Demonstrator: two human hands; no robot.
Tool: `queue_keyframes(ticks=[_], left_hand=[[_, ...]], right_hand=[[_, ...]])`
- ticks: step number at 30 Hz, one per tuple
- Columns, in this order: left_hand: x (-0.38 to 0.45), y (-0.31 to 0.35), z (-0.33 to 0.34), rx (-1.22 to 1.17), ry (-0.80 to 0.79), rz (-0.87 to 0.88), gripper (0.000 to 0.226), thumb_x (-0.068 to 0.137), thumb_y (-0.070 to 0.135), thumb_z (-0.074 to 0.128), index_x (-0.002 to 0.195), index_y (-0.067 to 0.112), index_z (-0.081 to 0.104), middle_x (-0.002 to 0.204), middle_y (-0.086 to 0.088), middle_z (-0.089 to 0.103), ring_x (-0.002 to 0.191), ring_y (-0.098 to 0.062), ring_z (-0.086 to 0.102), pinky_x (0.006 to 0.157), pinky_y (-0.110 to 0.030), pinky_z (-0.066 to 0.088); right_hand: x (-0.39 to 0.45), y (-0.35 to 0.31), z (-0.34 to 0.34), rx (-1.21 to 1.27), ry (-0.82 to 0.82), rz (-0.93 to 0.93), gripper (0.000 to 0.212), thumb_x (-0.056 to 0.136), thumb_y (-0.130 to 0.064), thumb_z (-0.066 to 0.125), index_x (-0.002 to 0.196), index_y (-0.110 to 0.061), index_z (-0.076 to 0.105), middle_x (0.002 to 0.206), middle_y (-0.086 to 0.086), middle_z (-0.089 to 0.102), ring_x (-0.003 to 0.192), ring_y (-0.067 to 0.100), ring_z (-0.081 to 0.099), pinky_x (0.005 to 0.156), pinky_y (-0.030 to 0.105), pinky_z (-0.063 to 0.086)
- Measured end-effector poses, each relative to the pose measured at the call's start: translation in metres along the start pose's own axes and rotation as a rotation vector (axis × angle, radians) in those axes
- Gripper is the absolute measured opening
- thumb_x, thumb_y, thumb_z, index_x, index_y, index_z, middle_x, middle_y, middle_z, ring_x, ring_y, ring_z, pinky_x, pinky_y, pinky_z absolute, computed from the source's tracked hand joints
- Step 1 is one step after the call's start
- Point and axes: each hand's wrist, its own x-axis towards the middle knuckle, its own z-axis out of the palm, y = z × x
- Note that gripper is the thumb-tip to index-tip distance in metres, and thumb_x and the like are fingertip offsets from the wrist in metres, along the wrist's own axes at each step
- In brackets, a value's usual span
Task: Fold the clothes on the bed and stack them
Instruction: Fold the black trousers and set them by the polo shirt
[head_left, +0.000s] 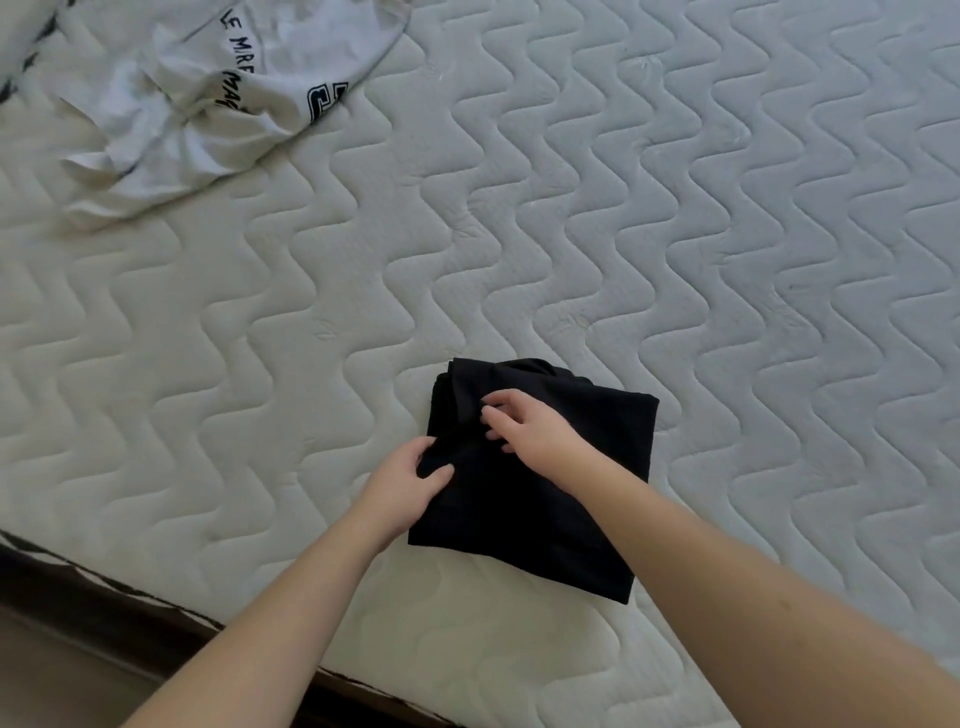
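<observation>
Left hand (402, 483) pinches folded black garment (540, 509) edge; right hand (530, 428) fingers curled on top

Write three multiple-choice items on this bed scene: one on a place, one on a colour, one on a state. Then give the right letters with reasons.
1. Where does the white garment lie on the mattress?
A. far left corner
B. beside the black garment
C. under the arms

2. What colour is the folded garment under the hands?
A. red
B. black
C. white

3. What state is the white garment in?
A. folded square
B. hung up
C. crumpled, unfolded

Answers:
1 A, it lies at the far left, apart from the rest.
2 B, the left hand grips its edge while the right hand rests on top.
3 C, it shows wrinkles and bunched cloth.
</observation>
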Motion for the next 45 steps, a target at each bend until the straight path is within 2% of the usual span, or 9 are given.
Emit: queue_keyframes(ticks=[6,9,14,21,26,30,34,39,45], left_hand=[[0.004,-0.008,0.005,0.083,0.125,-0.025,0.045,0.089,0.040,0.064,0.129,0.024,0.055,0.114,0.007,0.064,0.102,-0.012,0.061,0.079,-0.024,0.047],[0.016,0.008,0.008,0.052,0.190,0.008,0.056,0.084,0.053,0.067,0.131,0.026,0.052,0.112,0.008,0.059,0.103,-0.012,0.059,0.087,-0.028,0.047],[0.045,0.040,0.012,-0.007,0.199,-0.015,0.061,0.082,0.045,0.074,0.131,0.020,0.049,0.111,0.008,0.055,0.096,-0.010,0.055,0.081,-0.024,0.042],[0.054,0.035,-0.004,0.004,0.203,0.034,0.022,0.089,0.034,0.069,0.108,0.029,0.059,0.098,0.013,0.064,0.093,-0.011,0.063,0.072,-0.025,0.047],[0.059,0.022,-0.002,-0.003,0.258,-0.013,0.042,0.083,0.036,0.075,0.114,0.030,0.049,0.112,0.007,0.058,0.097,-0.011,0.059,0.077,-0.029,0.047],[0.064,0.035,-0.004,-0.253,0.073,-0.129,0.079,0.066,0.050,0.086,0.125,0.034,0.036,0.112,0.014,0.059,0.100,-0.010,0.061,0.073,-0.028,0.050],[0.072,0.050,-0.009,-0.214,-0.071,-0.199,0.047,0.073,0.034,0.084,0.113,0.020,0.065,0.104,0.001,0.074,0.097,-0.019,0.070,0.071,-0.027,0.051],[0.059,0.080,-0.019,-0.142,-0.194,-0.025,0.029,0.080,0.016,0.077,0.108,0.021,0.070,0.102,0.002,0.076,0.098,-0.015,0.071,0.084,-0.029,0.051],[0.030,0.158,-0.016,0.042,-0.155,0.326,0.036,0.070,0.025,0.087,0.100,0.032,0.068,0.091,0.010,0.072,0.086,-0.005,0.069,0.069,-0.015,0.051]], right_hand=[[-0.034,0.025,-0.059,-0.084,0.425,-0.102,0.014,0.094,-0.029,0.060,0.102,-0.040,0.064,0.098,-0.021,0.067,0.094,-0.005,0.061,0.082,0.013,0.045],[-0.046,0.046,-0.087,-0.149,0.652,0.048,0.039,0.093,-0.031,0.062,0.131,-0.027,0.052,0.125,-0.008,0.055,0.116,0.011,0.052,0.100,0.033,0.046],[-0.056,0.065,-0.096,0.285,0.434,0.415,0.062,0.088,-0.041,0.069,0.138,-0.014,0.045,0.131,0.007,0.057,0.117,0.026,0.057,0.099,0.041,0.050],[-0.053,0.075,-0.096,0.213,0.363,0.354,0.049,0.080,-0.031,0.080,0.121,-0.013,0.060,0.113,0.005,0.066,0.102,0.023,0.064,0.092,0.043,0.055],[-0.053,0.083,-0.088,0.151,0.423,0.268,0.042,0.083,-0.037,0.075,0.118,-0.016,0.063,0.105,0.000,0.069,0.093,0.016,0.066,0.085,0.040,0.057],[-0.053,0.088,-0.089,0.237,0.356,0.254,0.042,0.085,-0.033,0.074,0.123,-0.021,0.057,0.110,-0.003,0.065,0.097,0.014,0.064,0.081,0.031,0.055],[-0.054,0.089,-0.096,0.378,0.279,0.263,0.035,0.089,-0.023,0.070,0.120,-0.026,0.053,0.104,-0.010,0.063,0.089,0.004,0.062,0.055,0.011,0.048],[-0.070,0.091,-0.122,0.453,0.268,0.208,0.041,0.085,-0.018,0.073,0.123,-0.022,0.055,0.120,0.001,0.065,0.108,0.018,0.064,0.096,0.041,0.052],[-0.109,0.051,-0.194,0.417,0.331,-0.004,0.042,0.085,-0.011,0.073,0.124,-0.023,0.062,0.116,-0.004,0.071,0.112,0.017,0.065,0.098,0.039,0.048]])
